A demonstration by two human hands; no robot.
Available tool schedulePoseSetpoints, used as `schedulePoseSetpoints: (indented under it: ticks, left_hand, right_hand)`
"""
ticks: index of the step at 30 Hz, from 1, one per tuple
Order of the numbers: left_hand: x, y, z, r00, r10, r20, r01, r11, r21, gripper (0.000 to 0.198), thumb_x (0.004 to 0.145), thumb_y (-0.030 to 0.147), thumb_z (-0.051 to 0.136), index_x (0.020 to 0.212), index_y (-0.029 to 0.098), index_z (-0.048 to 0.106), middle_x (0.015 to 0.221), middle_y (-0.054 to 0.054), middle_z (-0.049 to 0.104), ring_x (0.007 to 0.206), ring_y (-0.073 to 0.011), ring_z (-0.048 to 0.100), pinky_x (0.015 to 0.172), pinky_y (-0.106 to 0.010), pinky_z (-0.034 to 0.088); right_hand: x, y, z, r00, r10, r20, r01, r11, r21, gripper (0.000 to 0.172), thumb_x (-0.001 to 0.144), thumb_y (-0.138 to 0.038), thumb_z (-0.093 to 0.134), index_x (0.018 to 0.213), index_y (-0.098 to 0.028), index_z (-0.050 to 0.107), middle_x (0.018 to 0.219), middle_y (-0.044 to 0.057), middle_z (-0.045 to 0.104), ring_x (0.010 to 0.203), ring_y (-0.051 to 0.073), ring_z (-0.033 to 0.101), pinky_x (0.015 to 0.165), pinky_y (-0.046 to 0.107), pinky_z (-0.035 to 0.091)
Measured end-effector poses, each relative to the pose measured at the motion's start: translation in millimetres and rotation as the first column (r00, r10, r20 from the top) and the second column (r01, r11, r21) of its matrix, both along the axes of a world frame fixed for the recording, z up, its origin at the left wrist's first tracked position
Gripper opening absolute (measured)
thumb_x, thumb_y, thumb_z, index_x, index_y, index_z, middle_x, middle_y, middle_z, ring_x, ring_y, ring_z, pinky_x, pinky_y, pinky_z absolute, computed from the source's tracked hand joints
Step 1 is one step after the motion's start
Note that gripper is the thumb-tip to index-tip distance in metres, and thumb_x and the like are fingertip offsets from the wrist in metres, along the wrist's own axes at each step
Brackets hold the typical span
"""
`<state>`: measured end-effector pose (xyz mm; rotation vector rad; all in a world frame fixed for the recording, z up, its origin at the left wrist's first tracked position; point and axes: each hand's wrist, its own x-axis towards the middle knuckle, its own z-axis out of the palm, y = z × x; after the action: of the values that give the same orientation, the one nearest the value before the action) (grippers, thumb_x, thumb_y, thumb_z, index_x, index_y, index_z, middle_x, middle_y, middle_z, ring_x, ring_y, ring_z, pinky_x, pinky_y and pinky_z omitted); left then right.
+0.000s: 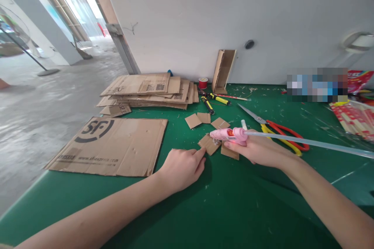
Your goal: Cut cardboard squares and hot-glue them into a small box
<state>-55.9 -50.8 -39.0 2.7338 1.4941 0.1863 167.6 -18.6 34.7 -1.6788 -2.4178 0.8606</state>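
Note:
My right hand [254, 146] is wrapped round a pink hot glue gun [228, 135], with a long clear glue stick [306, 141] running out of its back. The gun's nozzle sits right over a small cardboard square [209, 144], where a little whitish glue seems to show. My left hand [185, 166] rests on the table with curled fingers, its index fingertip holding down the left corner of that square. Around it lie more small cardboard pieces [193, 121], one of them [230, 151] partly under the glue gun.
A flat cardboard sheet [117, 148] lies left, with stacked cardboard [140, 85] behind. Scissors with red and yellow handles [280, 128] lie right. Yellow-black pliers [208, 105], a red spool [202, 83] and an upright cardboard channel [223, 72] stand near the wall. Packets [355, 118] lie far right.

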Motion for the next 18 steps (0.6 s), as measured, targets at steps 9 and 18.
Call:
schedulePoseSetpoints:
  ticks: [9, 18]
  left_hand:
    - [-1.4, -0.9, -4.3, 1.000, -0.028, 0.002, 0.028, 0.998, 0.060, 0.032, 0.094, 0.030, 0.031, 0.108, 0.020, 0.057, 0.075, 0.000, 0.069, 0.061, -0.0204, 0.066, 0.045, -0.029, 0.040]
    - [-2.0, -3.8, -3.6, 0.998, -0.055, -0.008, 0.056, 0.991, 0.121, 0.034, 0.095, 0.029, 0.030, 0.110, 0.017, 0.057, 0.072, -0.001, 0.067, 0.058, -0.0199, 0.065, 0.044, -0.029, 0.040]
  right_hand:
    - [-1.7, 4.2, -17.9, 0.991, 0.070, -0.113, -0.069, 0.998, 0.010, 0.039, 0.090, -0.042, 0.043, 0.127, -0.046, 0.054, 0.111, -0.005, 0.069, 0.075, 0.018, 0.066, 0.065, 0.030, 0.051]
    - [-5.5, 0.8, -13.7, 0.997, 0.050, -0.054, -0.051, 0.999, -0.003, 0.039, 0.088, -0.049, 0.042, 0.116, -0.033, 0.065, 0.077, 0.001, 0.070, 0.070, 0.022, 0.065, 0.060, 0.031, 0.048]
